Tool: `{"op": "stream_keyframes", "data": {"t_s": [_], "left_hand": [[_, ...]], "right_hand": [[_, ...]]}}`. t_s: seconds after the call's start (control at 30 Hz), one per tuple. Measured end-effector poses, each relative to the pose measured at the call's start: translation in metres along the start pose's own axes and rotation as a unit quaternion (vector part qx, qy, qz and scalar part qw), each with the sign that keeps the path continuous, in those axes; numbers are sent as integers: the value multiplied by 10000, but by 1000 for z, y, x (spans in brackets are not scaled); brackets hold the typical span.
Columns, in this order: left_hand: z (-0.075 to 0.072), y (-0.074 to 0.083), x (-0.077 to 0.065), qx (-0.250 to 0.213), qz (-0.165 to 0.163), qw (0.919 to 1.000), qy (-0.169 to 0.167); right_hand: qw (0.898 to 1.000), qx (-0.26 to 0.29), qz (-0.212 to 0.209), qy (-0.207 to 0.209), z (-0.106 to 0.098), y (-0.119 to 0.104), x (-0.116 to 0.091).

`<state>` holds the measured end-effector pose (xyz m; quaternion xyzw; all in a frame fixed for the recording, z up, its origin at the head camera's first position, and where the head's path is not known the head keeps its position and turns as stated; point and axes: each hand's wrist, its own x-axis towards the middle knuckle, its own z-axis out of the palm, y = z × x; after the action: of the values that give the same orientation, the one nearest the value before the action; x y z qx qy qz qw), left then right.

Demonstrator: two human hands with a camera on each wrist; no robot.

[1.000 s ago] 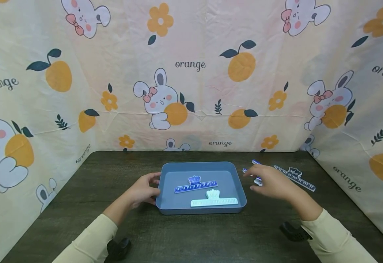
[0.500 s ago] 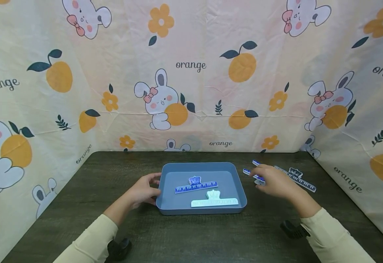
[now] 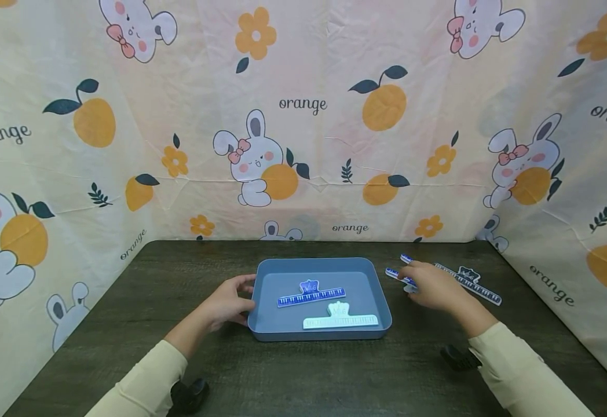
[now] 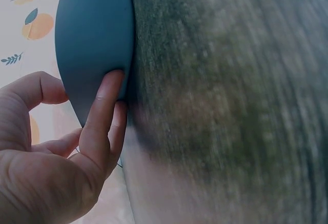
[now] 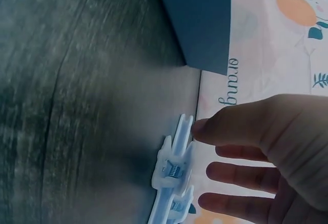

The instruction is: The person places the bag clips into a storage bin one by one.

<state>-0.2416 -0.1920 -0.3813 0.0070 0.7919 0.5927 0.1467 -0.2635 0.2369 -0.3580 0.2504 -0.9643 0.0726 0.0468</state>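
Observation:
A grey-blue tray (image 3: 303,336) holds two long sealing clips, a blue one (image 3: 311,297) and a mint-green one (image 3: 340,321). At the tray's left side, my left hand (image 3: 227,301) touches the outer wall with spread, slightly bent fingers; in the left wrist view they rest against that wall (image 4: 95,24). Right of the tray, my right hand (image 3: 431,284) is over more blue-and-white clips (image 3: 399,277), hiding part of them. In the right wrist view, a fingertip lies right at the end of a white spring clip (image 5: 171,167), the other fingers apart.
A dark clip with a crown-shaped handle (image 3: 469,274) lies right of my right hand. The dark wood table (image 3: 303,376) ends at a patterned curtain (image 3: 324,145) at the back and sides. Black wrist devices hang under both sleeves.
My right hand has shifted slightly right, and its fingers and thumb have drawn closer together over the clips. The left hand and tray stay where they were.

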Motion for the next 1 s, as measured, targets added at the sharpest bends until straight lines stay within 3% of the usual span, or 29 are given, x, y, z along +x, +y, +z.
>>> {"op": "stream_keyframes", "data": {"t_s": [0.33,0.67,1.0], "left_hand": [[0,0,0,-12,-2,10000,-36],[-1,0,1,17,-40,10000,-12],[-1,0,1,-11,-37,10000,-41]], "right_hand": [[9991,-362,33,-220,7,7,6],[9988,20,136,-461,5,10,0],[9987,155,-164,-448,1,12,-5]]}}
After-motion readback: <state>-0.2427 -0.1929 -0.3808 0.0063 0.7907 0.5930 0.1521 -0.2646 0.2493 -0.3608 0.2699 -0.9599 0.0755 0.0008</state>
